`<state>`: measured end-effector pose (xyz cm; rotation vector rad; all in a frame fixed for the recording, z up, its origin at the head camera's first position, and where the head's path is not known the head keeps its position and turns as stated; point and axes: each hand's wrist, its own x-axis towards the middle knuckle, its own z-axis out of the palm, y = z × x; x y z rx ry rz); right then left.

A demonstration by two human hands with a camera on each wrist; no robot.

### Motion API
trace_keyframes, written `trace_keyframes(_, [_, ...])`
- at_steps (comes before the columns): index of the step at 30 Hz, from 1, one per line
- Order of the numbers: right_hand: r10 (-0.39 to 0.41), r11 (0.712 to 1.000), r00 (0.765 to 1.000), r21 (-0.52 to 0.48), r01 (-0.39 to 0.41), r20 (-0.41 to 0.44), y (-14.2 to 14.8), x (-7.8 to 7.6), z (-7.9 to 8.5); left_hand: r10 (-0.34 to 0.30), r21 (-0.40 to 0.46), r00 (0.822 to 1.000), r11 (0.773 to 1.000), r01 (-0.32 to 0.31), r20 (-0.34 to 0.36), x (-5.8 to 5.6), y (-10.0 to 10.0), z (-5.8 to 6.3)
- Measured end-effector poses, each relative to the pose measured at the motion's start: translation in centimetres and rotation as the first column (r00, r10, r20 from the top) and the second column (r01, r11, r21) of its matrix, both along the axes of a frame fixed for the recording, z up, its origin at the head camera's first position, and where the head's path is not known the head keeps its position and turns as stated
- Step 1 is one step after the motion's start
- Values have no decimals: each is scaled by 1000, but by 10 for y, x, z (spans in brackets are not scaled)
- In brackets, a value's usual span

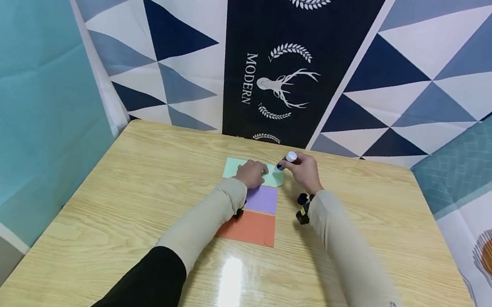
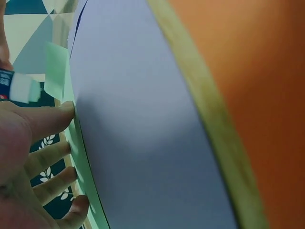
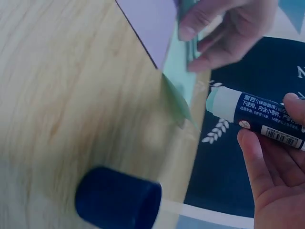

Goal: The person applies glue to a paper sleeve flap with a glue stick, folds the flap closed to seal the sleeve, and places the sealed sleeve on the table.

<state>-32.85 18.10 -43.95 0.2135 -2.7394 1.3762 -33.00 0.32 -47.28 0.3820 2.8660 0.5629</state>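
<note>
We see orange card [image 1: 248,228] nearest, purple card [image 1: 262,199] at its 12 o'clock, then green card [image 1: 231,167]. Left hand [image 1: 251,173] flat, pinning green; it's thin and floppy. Right hand [image 1: 305,172] grips glue stick [image 1: 285,161] mid-barrel: light, rigid. Cap [image 3: 117,196] loose on table [image 1: 131,201].

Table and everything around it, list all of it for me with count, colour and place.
table: one, light wood, centre
green paper: one, far end of the row, under the left hand
purple paper: one, middle of the row
orange paper: one, nearest the person
glue stick: one, dark blue with white end, in the right hand, uncapped
cap: one, dark blue, lying on the table
backdrop: patterned cloths, blue, white, teal, behind the table
left hand: presses the green paper
right hand: holds the glue stick
</note>
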Motion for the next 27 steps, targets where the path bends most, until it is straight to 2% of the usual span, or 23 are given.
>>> trace_keyframes(4, [28,999,999,16,-27,-35,-7,-5,-7,4,-21,1000,1000,-4,8,0,0,1])
trace_keyframes(8, [44,998,997,39,-41,-71,-11,-6,-13,-24,-29,1000,999,24,20,2,1,0])
trace_keyframes(16, [41,997,999,62,-39,-30,-15,-6,-19,-39,-23,999,999,39,18,5,3,2])
trace_keyframes(23, [137,979,983,170,-115,-119,-17,-4,-18,-16,-26,1000,1000,17,23,1,0,0])
trace_keyframes(27, [181,966,974,209,-150,-135,-18,0,-16,0,-14,1000,1000,0,16,-1,-2,-2])
